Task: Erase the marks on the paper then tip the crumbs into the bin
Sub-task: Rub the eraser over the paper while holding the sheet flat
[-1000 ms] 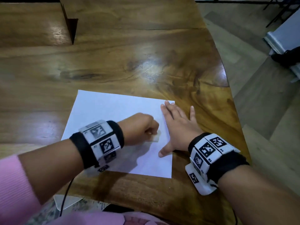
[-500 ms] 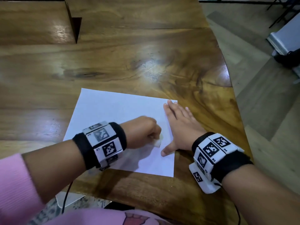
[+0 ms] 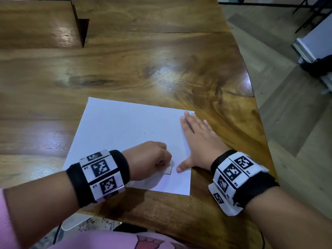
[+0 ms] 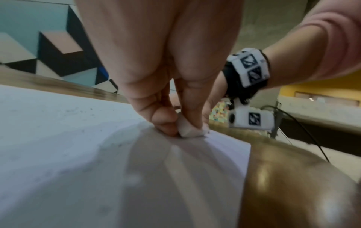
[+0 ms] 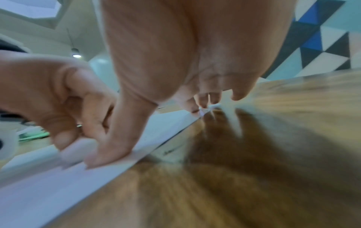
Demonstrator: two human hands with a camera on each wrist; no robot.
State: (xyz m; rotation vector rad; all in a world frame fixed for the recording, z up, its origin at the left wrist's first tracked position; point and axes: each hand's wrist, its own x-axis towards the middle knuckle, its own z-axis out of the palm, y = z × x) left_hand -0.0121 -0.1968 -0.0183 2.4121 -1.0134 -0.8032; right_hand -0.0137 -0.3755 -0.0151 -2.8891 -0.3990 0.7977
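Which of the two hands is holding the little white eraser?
The left hand: its fingers curl round and pinch the small white eraser against the white sheet of paper. The right hand lies flat, pressing the sheet's right edge.

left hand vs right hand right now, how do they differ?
The left hand is curled, pinching the eraser against the paper; the right hand lies flat with straight fingers. The left hand is near the sheet's front; the right hand spans its right edge, partly on the table. Both wear marker wristbands.

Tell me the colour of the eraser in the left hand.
White; the eraser shows best in the left wrist view.
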